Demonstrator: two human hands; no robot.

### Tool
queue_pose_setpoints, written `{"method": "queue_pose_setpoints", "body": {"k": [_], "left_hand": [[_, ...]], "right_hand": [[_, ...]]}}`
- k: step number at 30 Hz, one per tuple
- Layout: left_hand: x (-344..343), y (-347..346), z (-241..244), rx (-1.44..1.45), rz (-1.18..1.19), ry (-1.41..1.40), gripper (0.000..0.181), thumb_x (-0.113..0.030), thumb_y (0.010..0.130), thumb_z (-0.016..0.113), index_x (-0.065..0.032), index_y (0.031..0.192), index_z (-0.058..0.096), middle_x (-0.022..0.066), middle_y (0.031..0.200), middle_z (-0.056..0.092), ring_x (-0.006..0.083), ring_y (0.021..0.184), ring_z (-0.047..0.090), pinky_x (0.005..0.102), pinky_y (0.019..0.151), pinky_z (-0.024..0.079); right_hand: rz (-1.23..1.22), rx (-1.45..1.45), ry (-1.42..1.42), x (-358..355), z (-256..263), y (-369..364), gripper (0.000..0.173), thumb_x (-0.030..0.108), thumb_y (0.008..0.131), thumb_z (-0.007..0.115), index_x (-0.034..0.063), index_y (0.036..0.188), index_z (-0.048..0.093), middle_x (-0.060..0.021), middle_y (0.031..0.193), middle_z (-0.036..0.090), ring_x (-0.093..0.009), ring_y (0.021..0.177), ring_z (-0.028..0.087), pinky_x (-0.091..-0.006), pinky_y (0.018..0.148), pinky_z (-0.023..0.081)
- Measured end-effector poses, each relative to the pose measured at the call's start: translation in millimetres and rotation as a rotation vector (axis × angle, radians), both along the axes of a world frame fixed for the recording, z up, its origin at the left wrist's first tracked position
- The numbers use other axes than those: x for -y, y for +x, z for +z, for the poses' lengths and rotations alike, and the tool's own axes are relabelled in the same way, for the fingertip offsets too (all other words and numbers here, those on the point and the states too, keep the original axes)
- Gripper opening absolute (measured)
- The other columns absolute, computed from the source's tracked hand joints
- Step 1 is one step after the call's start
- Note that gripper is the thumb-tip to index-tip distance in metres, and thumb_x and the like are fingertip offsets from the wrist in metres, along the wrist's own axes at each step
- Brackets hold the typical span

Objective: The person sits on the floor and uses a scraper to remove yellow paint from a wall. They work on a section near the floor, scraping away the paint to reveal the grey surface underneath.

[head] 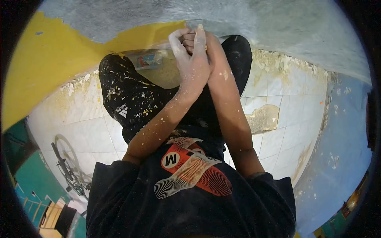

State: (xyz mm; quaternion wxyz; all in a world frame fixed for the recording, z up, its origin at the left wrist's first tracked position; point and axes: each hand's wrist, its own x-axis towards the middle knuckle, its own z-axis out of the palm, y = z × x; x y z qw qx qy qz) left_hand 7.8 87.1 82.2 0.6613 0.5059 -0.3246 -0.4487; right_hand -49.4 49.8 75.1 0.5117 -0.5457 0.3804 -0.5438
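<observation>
My left hand, coated in pale dust, meets my right hand close to the wall in front of me. The left thumb points up toward the wall, and its bent index finger curves beside the right hand's curled fingers. A small yellowish bit shows between the hands; whether they grip a tool is hidden. Yellow paint covers part of the wall, with a ragged border against a grey, bare-looking area. Between my knees lies a clear plastic piece with a coloured print, on a beige, dusty surface.
My bent legs, in paint-flecked black trousers, flank the hands. White floor tiles carry paint flakes along the wall's foot. A broken tile patch lies at right, before a blue wall. A bicycle stands at left.
</observation>
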Motion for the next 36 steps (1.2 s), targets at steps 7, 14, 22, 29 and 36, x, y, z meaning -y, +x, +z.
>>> {"method": "queue_pose_setpoints", "body": {"k": [7, 14, 22, 29, 36], "left_hand": [[-13.2, 13.5, 8.3, -0.155, -0.042, 0.106, 0.036, -0.025, 0.098, 0.061, -0.0012, 0.117, 0.041, 0.009, 0.107, 0.048, 0.0119, 0.097, 0.048, 0.0275, 0.085, 0.042], [-15.1, 18.4, 20.6, -0.123, -0.02, 0.076, 0.036, -0.028, 0.098, 0.06, -0.0013, 0.114, 0.043, 0.0054, 0.097, 0.05, 0.0104, 0.087, 0.048, 0.0266, 0.08, 0.042], [10.4, 29.5, 33.5, -0.313, 0.066, 0.134, 0.025, -0.028, 0.097, 0.062, -0.0058, 0.105, 0.052, 0.0001, 0.088, 0.054, 0.0078, 0.079, 0.048, 0.0242, 0.074, 0.041], [3.6, 25.3, 27.5, -0.136, -0.001, 0.117, 0.042, -0.029, 0.097, 0.063, 0.0025, 0.112, 0.041, 0.0076, 0.095, 0.051, 0.0117, 0.084, 0.051, 0.0274, 0.075, 0.046], [12.4, 23.6, 21.4, -0.041, 0.043, 0.147, 0.035, -0.028, 0.096, 0.063, -0.0009, 0.109, 0.047, 0.0032, 0.092, 0.052, 0.0098, 0.082, 0.049, 0.0252, 0.076, 0.043]], "right_hand": [[-0.129, 0.559, 0.982, -1.9, 11.4, 21.5, 0.011, 0.018, 0.091, 0.055, 0.0102, 0.083, 0.055, -0.0009, 0.069, 0.053, -0.011, 0.054, 0.051, -0.0276, 0.048, 0.041], [0.007, 0.392, 0.725, -4.1, 10.7, 24.3, 0.017, 0.016, 0.091, 0.053, 0.0093, 0.075, 0.054, 0.0009, 0.065, 0.051, -0.01, 0.051, 0.045, -0.0261, 0.045, 0.035], [-0.039, 0.433, 0.752, -11.4, 41.9, 32.1, 0.018, 0.017, 0.092, 0.052, 0.0065, 0.079, 0.057, -0.0003, 0.067, 0.053, -0.012, 0.056, 0.048, -0.0279, 0.052, 0.039], [-0.13, 0.206, 0.554, 1.7, 41.4, 37.9, 0.02, 0.021, 0.092, 0.055, 0.0033, 0.086, 0.063, -0.003, 0.07, 0.058, -0.014, 0.062, 0.054, -0.029, 0.061, 0.045], [-0.034, 0.047, -0.001, -10.5, 11.1, 27.1, 0.025, 0.022, 0.095, 0.054, -0.0005, 0.1, 0.064, -0.0073, 0.086, 0.063, -0.016, 0.079, 0.061, -0.0294, 0.072, 0.05]]}}
